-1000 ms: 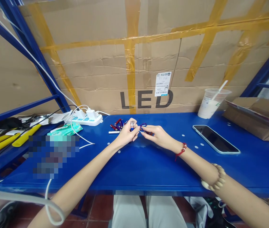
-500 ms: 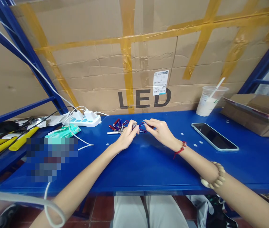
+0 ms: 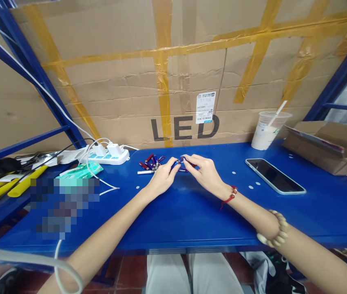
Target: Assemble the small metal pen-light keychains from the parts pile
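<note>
Nearest: pale trouser legs [image 3: 191,273] under the bench edge, cut off by the bottom of the frame. Both forearms reach forward over the blue bench [image 3: 191,216]. There is a bead bracelet [image 3: 272,234] on the right forearm and a red cord bracelet [image 3: 230,196] at the right wrist.

Mid-bench: left hand [image 3: 161,179] and right hand [image 3: 204,173] meet low over the surface. The fingers of both are closed in a pinch on one small blue keychain piece [image 3: 179,162] held between them, left on one end and right on the other. Fingertips cover most of it — shape not resolvable.

Just left of it lie a heap of red and blue pieces [image 3: 151,160] and a thin silver stick [image 3: 144,172]; too small to identify. Farther left, a pixelated patch [image 3: 63,204] hides what lies there. Beyond it are a green packet [image 3: 81,170] and a white power strip [image 3: 109,154].

To the right, a phone [image 3: 274,175] lies face up, well apart from the hands, with a plastic cup [image 3: 266,130] and its straw behind it.

Far: a taped cardboard box [image 3: 185,81] marked LED — top cut off.
</note>
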Demonstrator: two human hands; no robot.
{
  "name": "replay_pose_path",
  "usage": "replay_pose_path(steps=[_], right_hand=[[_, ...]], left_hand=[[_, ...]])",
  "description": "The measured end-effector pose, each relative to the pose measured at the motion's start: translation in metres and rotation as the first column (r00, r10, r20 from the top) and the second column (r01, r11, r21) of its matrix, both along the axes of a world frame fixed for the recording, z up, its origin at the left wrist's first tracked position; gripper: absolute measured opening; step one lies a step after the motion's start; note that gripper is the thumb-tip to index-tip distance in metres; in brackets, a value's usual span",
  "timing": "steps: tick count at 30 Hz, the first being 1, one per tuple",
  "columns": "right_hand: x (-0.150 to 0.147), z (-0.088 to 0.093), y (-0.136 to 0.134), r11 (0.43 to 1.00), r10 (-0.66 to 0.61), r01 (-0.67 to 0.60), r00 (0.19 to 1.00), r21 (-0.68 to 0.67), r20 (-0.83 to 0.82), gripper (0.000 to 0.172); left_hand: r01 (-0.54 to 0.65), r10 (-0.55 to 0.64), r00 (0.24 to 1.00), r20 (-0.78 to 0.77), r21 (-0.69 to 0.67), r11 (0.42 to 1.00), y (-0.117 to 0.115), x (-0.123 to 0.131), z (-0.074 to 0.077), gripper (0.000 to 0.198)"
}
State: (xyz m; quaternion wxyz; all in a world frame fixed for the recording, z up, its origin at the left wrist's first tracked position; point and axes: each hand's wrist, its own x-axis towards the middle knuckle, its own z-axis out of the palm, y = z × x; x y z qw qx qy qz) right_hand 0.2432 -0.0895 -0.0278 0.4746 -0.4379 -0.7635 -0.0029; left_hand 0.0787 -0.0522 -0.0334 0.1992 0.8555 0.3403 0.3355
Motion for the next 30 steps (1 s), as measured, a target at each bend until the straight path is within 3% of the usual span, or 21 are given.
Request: replay_pose_path(steps=[6,8,10,12,16,20,23,25,27,30], right_hand=[[0.008,0.000,0.007,0.986,0.062,-0.052,0.996,-0.158,0.058,0.031],[0.012,-0.001,0.010,0.948,0.136,-0.116,0.989,-0.295,0.049,0.042],[0.014,-0.002,0.011,0.898,0.198,-0.175,0.980,-0.403,0.018,0.064],[0.014,-0.004,0.011,0.862,0.244,-0.221,0.970,-0.456,-0.009,0.071],[0.012,-0.004,0.011,0.827,0.290,-0.279,0.955,-0.487,-0.054,0.042],[0.020,0.000,0.017,0.834,0.209,-0.219,0.975,-0.506,-0.077,0.035],[0.039,0.003,0.025,0.868,0.056,-0.042,0.998,-0.494,0.012,0.032],[0.057,0.003,0.030,0.881,-0.162,0.213,0.975,-0.423,0.153,0.028],[0.074,0.002,0.035,0.829,-0.361,0.437,0.895,-0.349,0.263,0.029],[0.096,-0.001,0.038,0.660,-0.560,0.683,0.725,-0.312,0.401,0.033]], left_hand=[[-0.052,0.053,0.998,-0.036,0.043,0.998,0.009,-0.003,0.000,0.022],[-0.052,0.057,0.996,-0.074,0.070,0.996,0.014,-0.005,-0.001,0.020],[-0.016,0.026,0.994,-0.107,0.095,0.995,0.018,-0.006,-0.003,0.017],[0.051,-0.041,0.992,-0.120,0.088,0.995,0.019,-0.006,-0.005,0.015],[0.120,-0.119,0.990,-0.073,0.014,0.993,0.016,-0.004,-0.008,0.015],[-0.024,0.023,0.997,-0.070,-0.013,1.000,0.016,-0.005,-0.009,0.023],[-0.161,0.166,0.980,-0.110,0.052,0.986,0.020,-0.010,-0.003,0.026],[-0.274,0.294,0.947,-0.128,0.157,0.949,0.023,-0.016,0.005,0.025],[-0.363,0.401,0.906,-0.131,0.244,0.899,0.025,-0.022,0.015,0.018],[-0.443,0.494,0.859,-0.132,0.290,0.848,0.030,-0.035,0.029,0.018]])
